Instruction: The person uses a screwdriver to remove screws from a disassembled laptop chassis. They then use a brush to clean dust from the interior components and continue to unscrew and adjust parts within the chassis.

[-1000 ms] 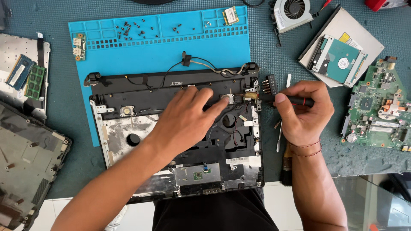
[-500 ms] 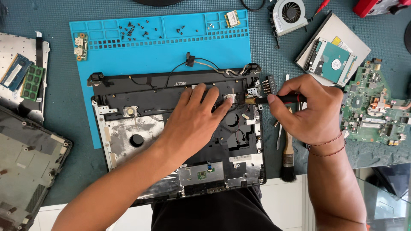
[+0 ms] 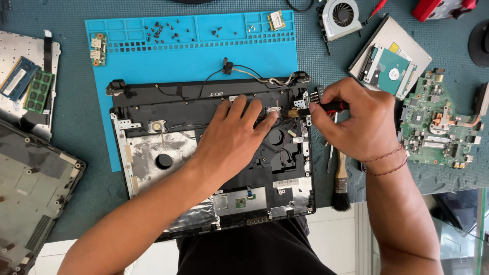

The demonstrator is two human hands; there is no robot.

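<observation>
Bracing stripped chassis [image 3: 153, 158], left hand [image 3: 232, 137] flat, fingers spread; right hand [image 3: 356, 125] pinching screwdriver [image 3: 326, 107] at hinge corner; board [image 3: 438, 127], fan [image 3: 342, 18] already out.

worktop [image 3: 71, 112], dark teal, is carrying everything | blue mat [image 3: 204, 53] is lying beyond the fingers [image 3: 265, 122] | brush [image 3: 340, 188] is lying just below them | green circuit board [image 3: 438, 127] is sitting farther right
</observation>
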